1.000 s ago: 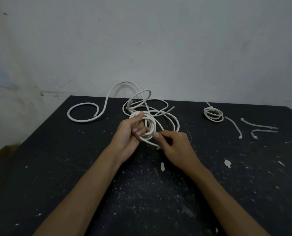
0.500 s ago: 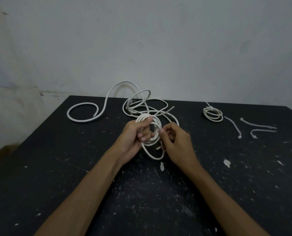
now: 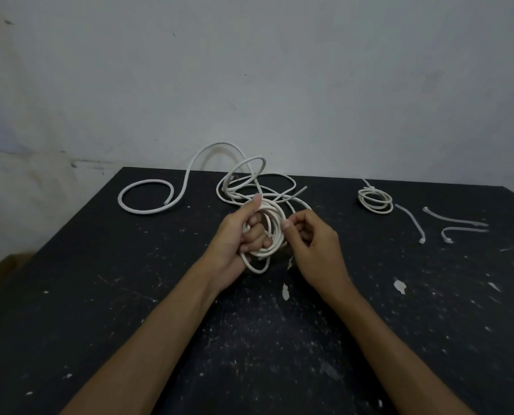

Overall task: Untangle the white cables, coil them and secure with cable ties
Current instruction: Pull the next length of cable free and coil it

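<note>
My left hand grips a small coil of thin white cable held upright above the black table, thumb over its top and fingers through the loop. Close on the coil's right, my right hand pinches the cable strand against the coil with thumb and forefinger. Behind the hands lies a loose tangle of thin white cable. A thicker white cable loops at the back left and arches up into the tangle. A finished tied coil rests at the back right.
Three loose white cable ties lie to the right of the tied coil. White paint flecks dot the table. A grey wall stands right behind the table's far edge. The table's left edge drops off to a floor.
My right hand has moved up and right along the coil's side, wrapping the strand round. The coil now sits more upright in my left hand.
</note>
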